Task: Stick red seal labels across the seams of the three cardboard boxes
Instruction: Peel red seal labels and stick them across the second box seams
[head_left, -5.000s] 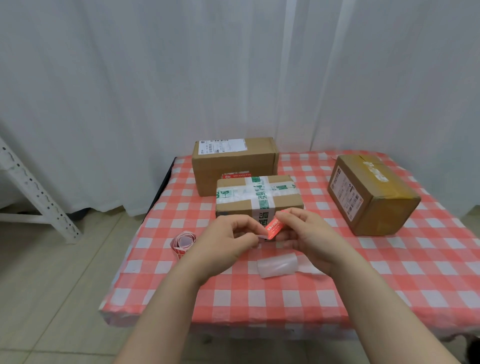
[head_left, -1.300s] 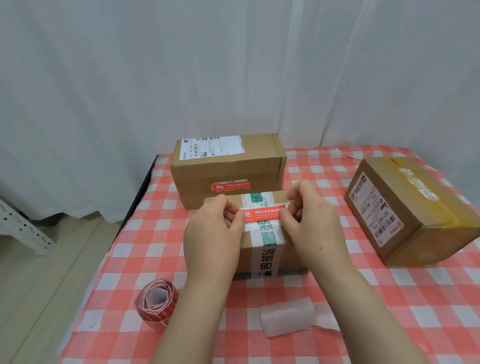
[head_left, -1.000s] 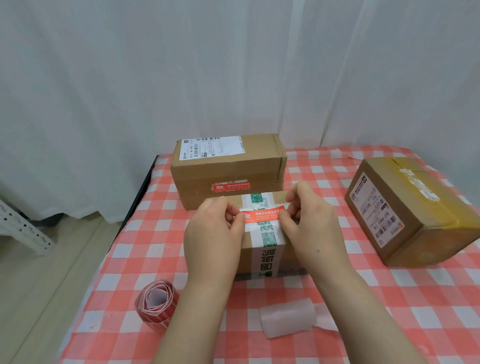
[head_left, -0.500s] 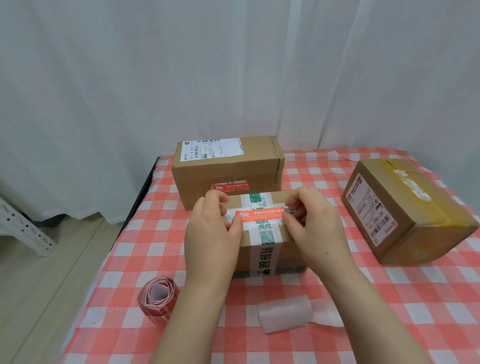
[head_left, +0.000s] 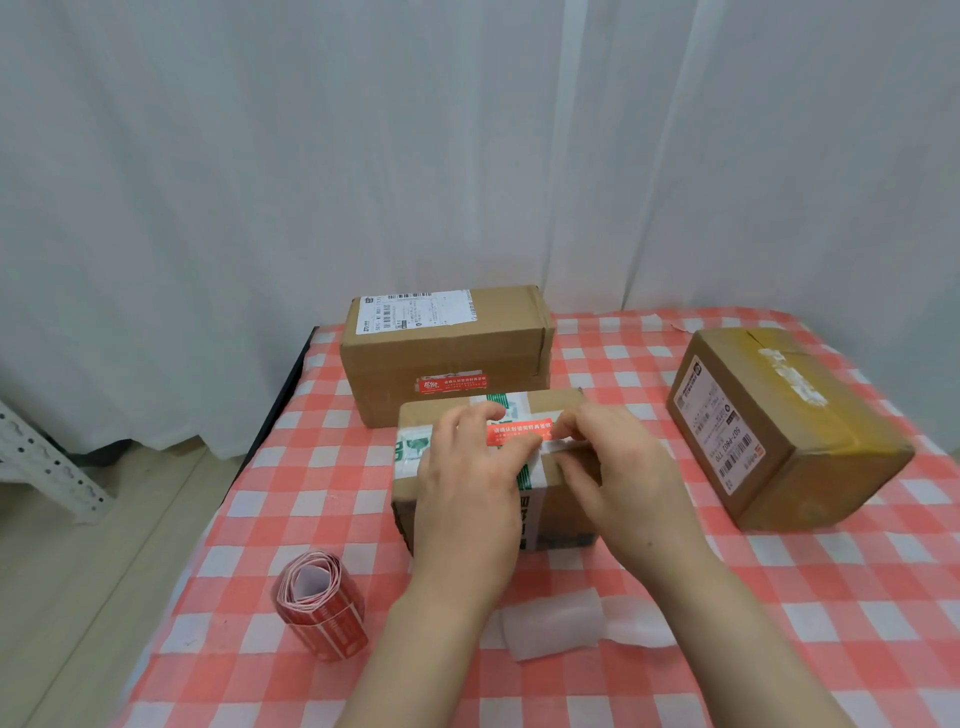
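Red label sits across the top tape of the near box. Left hand lies flat, pressing it. Right hand has bent fingertips on the label's right end; I can't tell pinch from press.

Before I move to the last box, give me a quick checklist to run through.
1. Label flat on near box: cannot tell, left hand and right hand cover its ends.
2. Back box sealed: ok, red seal on its front face.
3. Right box sealed: not ok, no red shows on it.
4. Roll in reach: ok, beside the left forearm.
5. Hands free: not ok, both on the label.
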